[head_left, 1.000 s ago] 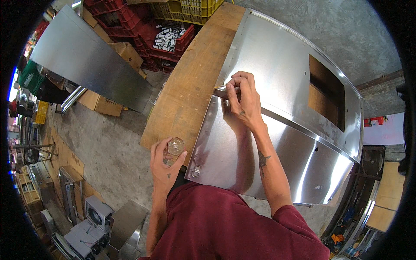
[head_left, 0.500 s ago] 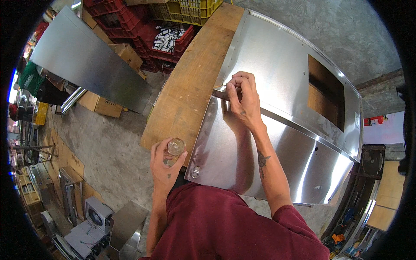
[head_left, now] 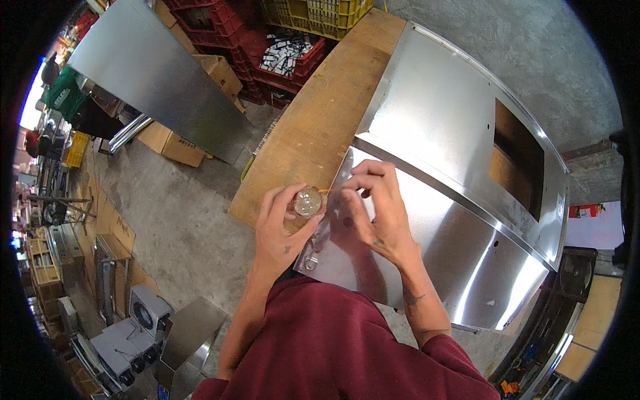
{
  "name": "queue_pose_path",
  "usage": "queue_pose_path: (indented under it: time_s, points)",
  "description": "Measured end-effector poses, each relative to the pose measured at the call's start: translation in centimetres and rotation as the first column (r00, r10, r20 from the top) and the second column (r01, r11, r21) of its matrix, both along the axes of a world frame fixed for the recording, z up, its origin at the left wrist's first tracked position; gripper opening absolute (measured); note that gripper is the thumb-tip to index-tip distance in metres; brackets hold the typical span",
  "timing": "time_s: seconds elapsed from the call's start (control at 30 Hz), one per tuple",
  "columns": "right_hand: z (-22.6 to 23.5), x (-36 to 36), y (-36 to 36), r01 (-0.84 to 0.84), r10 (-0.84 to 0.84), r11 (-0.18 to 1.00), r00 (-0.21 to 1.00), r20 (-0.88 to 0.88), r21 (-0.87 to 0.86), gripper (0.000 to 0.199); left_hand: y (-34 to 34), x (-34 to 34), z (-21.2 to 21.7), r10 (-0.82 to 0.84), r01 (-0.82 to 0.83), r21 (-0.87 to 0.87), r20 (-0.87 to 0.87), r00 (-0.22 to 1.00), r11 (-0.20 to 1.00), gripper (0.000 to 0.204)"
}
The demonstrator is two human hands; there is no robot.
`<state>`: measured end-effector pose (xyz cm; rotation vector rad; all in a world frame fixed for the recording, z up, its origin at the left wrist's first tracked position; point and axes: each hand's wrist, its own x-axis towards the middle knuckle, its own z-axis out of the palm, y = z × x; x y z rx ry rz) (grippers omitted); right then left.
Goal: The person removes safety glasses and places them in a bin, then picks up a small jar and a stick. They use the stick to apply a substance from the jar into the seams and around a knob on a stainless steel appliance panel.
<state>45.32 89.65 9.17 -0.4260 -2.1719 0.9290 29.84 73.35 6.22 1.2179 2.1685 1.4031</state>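
My left hand (head_left: 281, 230) holds a small clear round jar (head_left: 307, 201) over the near corner of the wooden workbench (head_left: 313, 127). My right hand (head_left: 375, 210) pinches a thin stick (head_left: 327, 191) whose tip reaches the jar's mouth. Both hands hover at the left edge of a shiny bent steel panel (head_left: 467, 253) lying on the bench. A second steel panel (head_left: 440, 107) with a rectangular cut-out lies just beyond it.
A large flat steel sheet (head_left: 153, 73) leans over cardboard boxes (head_left: 177, 143) at the left. Red crates (head_left: 267, 47) and yellow crates (head_left: 320, 13) stand behind the bench. Grey metal housings (head_left: 140, 320) sit on the concrete floor at the lower left.
My right hand has drawn back from the seam between the panels to the jar. My left hand has lifted the jar up to meet it.
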Motion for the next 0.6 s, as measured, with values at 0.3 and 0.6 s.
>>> queue_pose_path:
  time_s: [0.3, 0.6]
  points:
    - [-0.7, -0.6, -1.2, -0.015, 0.006, 0.994, 0.997, 0.083, 0.110, 0.021, 0.6, 0.3, 0.0, -0.056, 0.058, 0.056, -0.036, 0.998, 0.997, 0.063]
    - [-0.5, 0.1, 0.8, 0.066, -0.064, 0.997, 0.996, -0.054, 0.034, 0.021, 0.7, 0.4, -1.4, -0.034, 0.035, 0.051, -0.030, 0.999, 0.998, 0.062]
